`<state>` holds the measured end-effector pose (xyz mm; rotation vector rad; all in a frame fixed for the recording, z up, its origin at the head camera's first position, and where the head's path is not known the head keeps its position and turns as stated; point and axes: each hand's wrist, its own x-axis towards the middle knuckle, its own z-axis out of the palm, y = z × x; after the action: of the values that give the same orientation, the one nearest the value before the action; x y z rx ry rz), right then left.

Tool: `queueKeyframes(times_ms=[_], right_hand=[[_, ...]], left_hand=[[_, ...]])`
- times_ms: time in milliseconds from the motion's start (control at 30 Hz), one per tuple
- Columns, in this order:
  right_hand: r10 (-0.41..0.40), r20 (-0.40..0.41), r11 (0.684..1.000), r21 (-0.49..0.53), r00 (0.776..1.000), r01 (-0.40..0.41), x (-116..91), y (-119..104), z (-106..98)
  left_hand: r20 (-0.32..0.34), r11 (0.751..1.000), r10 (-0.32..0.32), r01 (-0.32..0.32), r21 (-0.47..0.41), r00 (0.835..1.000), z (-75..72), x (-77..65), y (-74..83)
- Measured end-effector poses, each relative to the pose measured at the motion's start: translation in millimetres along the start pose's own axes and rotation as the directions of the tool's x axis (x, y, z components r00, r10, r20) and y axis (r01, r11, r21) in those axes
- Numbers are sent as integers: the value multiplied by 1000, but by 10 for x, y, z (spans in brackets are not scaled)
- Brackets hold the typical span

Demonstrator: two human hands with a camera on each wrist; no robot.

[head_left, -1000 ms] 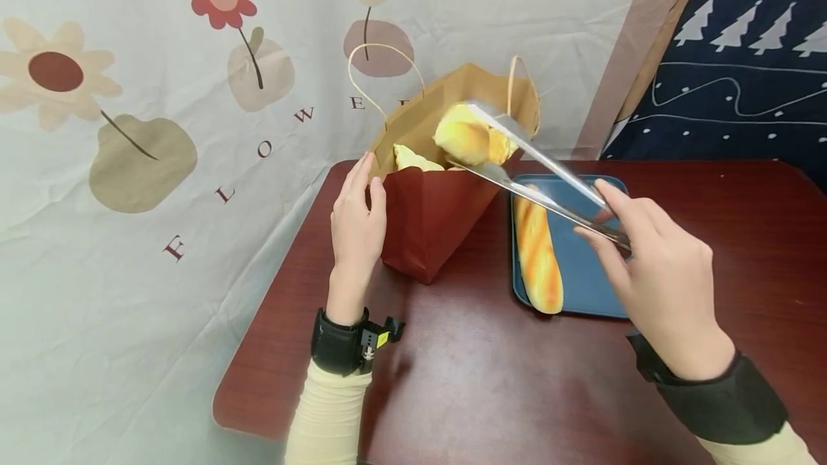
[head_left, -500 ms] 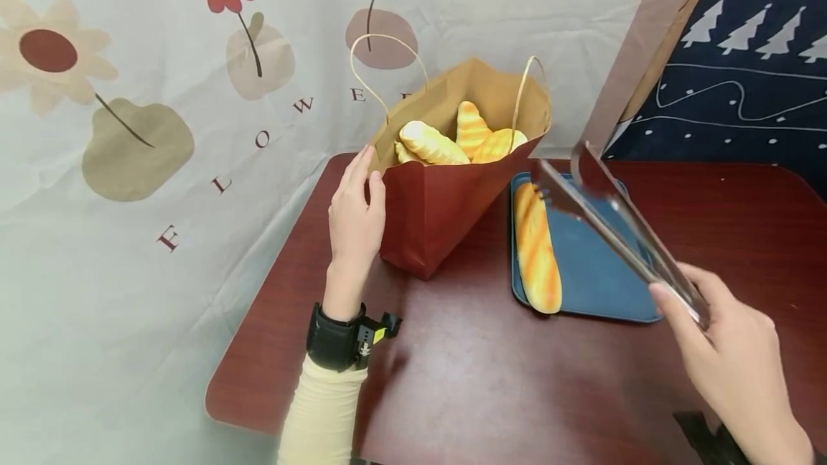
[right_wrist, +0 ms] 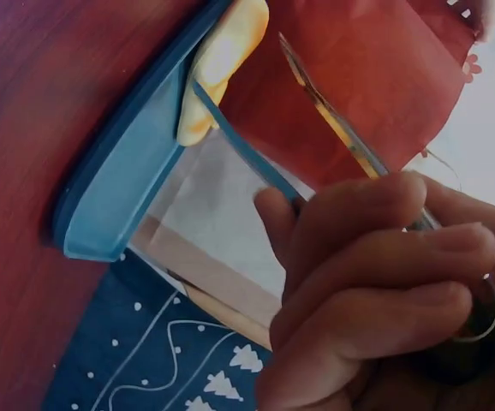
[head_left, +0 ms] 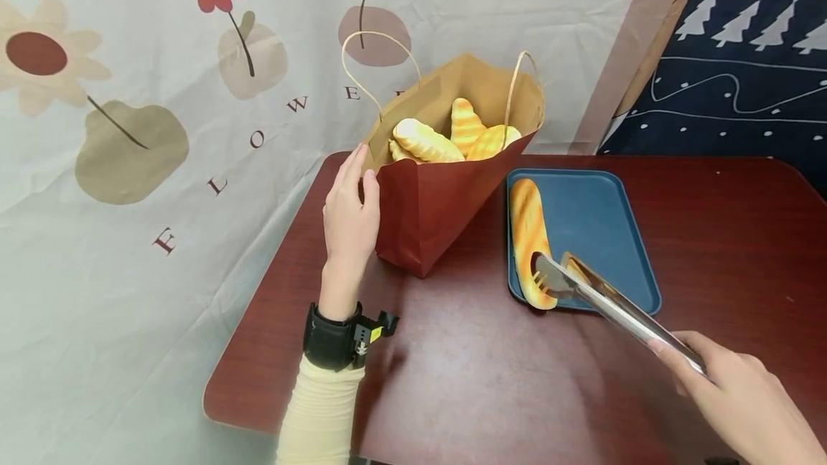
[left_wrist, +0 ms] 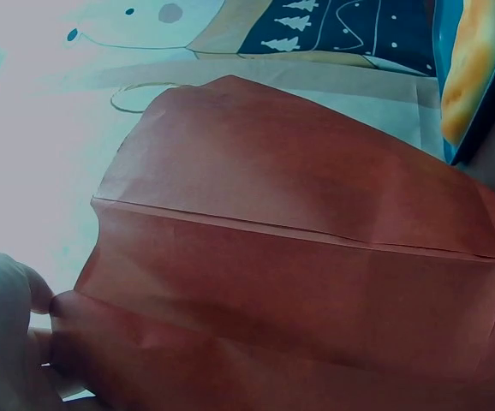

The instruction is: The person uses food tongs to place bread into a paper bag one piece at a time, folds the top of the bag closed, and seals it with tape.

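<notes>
My left hand (head_left: 351,221) rests with extended fingers against the left rim of a red paper bag (head_left: 446,199). The left wrist view shows its fingertips touching the bag's edge. Several bread rolls (head_left: 429,142) lie inside the open-topped bag; its bottom is hidden. My right hand (head_left: 743,386) grips metal tongs (head_left: 620,311), fingers curled round the handle end. The tong tips are spread apart at the near end of a long baguette (head_left: 528,217), which lies along the left side of a blue tray (head_left: 597,214). Whether they touch the bread I cannot tell.
Both the bag and the tray stand on a dark red-brown table (head_left: 472,372). Twisted paper handles (head_left: 517,85) rise from the bag. Behind hangs a white flower-printed cloth (head_left: 271,142), with a navy tree-patterned cloth (head_left: 730,106) at the far right.
A roll held in the tongs was released into the bag. The tongs then moved away rightward and down to the baguette's near end. My left hand stays at the bag.
</notes>
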<state>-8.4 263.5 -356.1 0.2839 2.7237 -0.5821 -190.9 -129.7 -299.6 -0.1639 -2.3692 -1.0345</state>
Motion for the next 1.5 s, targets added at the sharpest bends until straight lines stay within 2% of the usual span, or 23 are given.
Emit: queueKeyframes(times_ms=[167,233,300,400,533,867,1100,1167,1233,1267,1400,1500], right_hand=[[-104,-61,994,37,993,106,-14,27,62],[-133,-49,987,84,990,137,25,66,74],[-146,7,977,158,989,144,91,108,70],[-174,54,949,277,983,153,201,174,85],[-221,38,900,393,975,189,299,255,142],[-255,-93,809,525,963,265,339,455,357],[-260,-133,743,605,957,286,359,564,353],[-255,-151,704,648,955,290,355,573,314],[-244,-181,621,725,953,297,338,572,268],[-233,-195,571,766,953,296,326,569,237],[-233,-275,314,887,933,339,287,549,116],[-253,-348,190,897,903,399,263,508,18]], left_hand=[[-3,1000,-4,4,6,1000,-10,1,-9],[-2,1000,-8,8,10,1000,-13,-1,-9],[2,1000,-12,12,17,1000,-14,-2,-8],[5,1000,-13,13,17,1000,-16,-3,-5],[4,1000,-6,6,8,1000,-20,-2,-5],[6,1000,-8,8,18,1000,-19,3,1],[5,1000,-3,3,9,1000,-10,4,-10],[4,1000,0,0,7,1000,-10,3,-9],[2,1000,0,0,6,1000,-8,3,-9],[1,1000,1,-1,7,1000,-8,4,-9],[1,1000,1,-1,7,1000,-10,5,-11],[3,1000,1,-1,3,1000,-12,4,-9]])
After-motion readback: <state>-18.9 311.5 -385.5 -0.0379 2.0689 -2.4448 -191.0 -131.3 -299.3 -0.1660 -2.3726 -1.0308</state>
